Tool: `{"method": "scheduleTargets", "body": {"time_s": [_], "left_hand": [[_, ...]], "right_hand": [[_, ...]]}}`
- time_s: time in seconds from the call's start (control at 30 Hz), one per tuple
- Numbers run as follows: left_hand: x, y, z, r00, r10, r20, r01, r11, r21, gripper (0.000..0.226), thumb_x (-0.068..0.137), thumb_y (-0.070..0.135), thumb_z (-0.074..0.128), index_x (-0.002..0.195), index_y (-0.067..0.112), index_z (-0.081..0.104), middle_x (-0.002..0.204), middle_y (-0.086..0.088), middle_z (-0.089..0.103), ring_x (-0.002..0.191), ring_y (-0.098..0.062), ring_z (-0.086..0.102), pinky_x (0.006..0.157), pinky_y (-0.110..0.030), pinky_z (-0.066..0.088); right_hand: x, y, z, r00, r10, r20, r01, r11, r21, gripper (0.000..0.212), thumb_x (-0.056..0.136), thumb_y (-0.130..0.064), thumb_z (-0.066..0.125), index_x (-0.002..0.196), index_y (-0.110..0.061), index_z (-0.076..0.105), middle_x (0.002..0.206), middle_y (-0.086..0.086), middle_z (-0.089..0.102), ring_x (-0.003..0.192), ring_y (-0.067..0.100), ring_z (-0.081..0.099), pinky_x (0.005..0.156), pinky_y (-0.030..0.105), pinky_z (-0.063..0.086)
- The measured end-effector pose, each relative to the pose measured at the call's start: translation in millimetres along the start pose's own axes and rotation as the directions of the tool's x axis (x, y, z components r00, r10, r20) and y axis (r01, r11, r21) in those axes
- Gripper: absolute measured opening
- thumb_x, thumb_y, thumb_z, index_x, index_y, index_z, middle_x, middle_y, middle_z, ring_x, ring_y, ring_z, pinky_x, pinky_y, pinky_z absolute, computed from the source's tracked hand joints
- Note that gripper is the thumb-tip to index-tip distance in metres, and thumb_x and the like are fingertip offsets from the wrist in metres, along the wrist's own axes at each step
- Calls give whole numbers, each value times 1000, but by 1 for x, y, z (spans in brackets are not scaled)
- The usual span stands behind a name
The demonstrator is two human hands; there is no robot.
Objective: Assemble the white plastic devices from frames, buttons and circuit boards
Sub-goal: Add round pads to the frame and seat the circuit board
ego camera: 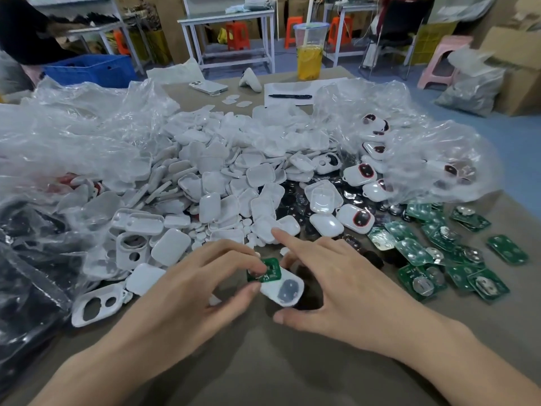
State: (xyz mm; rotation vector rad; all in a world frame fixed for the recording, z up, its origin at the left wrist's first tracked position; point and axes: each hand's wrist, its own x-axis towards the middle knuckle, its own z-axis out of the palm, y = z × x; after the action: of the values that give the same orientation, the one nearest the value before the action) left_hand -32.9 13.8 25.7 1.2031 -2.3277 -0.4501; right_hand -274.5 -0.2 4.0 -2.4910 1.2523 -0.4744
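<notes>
A white plastic frame (285, 291) with a grey button pad showing in it lies low over the table in front of me. A green circuit board (268, 269) is tilted into its upper end. My left hand (193, 291) pinches the board between thumb and fingers. My right hand (336, 279) grips the frame from the right, thumb below it, index finger stretched out. A big heap of white shells (228, 177) fills the middle. Loose green circuit boards (439, 253) lie at the right. An empty frame (96, 306) lies at the left.
Crumpled clear plastic bags (73, 136) spread over the left and another (433, 159) over the right back. Finished white devices with dark buttons (360, 216) sit right of the heap. A phone (207, 87), a pen (289, 96) and a drink cup (310, 51) stand at the far edge.
</notes>
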Motion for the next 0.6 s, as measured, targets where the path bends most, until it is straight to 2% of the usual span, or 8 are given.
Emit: {"method": "scheduleTargets", "body": {"time_s": [0.07,0.13,0.23,0.43,0.6], "left_hand": [[-1,-1,-1,1000,0,-5,0,1000,-13,20,95,44,57,112,38,65,119,22,60,105,-4,64,72,-13,50],[-2,0,0,1000,21,13,-21,1000,16,21,95,43,57,111,35,68,119,22,60,106,-3,65,79,-20,52],[-3,7,1,997,65,45,-69,993,90,23,95,44,55,108,33,71,117,23,61,107,1,62,87,-21,49],[3,9,3,991,94,95,-106,986,131,27,97,44,52,109,31,72,117,18,63,107,-2,61,89,-22,48],[5,9,6,986,118,115,-135,979,152,28,99,46,50,110,32,72,114,16,63,103,-2,59,90,-17,44]], "right_hand": [[3,1,0,1000,-15,17,14,999,43,90,82,-70,53,154,-49,3,125,-33,47,119,-7,36,108,15,25],[2,6,-2,998,-19,54,12,991,131,89,83,-65,56,151,-54,0,128,-37,46,123,-13,31,107,10,22],[-1,11,-4,997,-2,75,-15,976,216,92,82,-63,61,150,-58,-1,132,-38,44,128,-12,31,105,4,19],[-2,14,-6,995,19,98,-42,971,236,90,83,-53,61,151,-57,3,126,-36,49,128,-1,38,103,5,24],[-3,14,-6,994,0,107,-25,973,230,87,84,-51,59,152,-55,4,129,-38,48,130,-5,33,104,3,18]]}}
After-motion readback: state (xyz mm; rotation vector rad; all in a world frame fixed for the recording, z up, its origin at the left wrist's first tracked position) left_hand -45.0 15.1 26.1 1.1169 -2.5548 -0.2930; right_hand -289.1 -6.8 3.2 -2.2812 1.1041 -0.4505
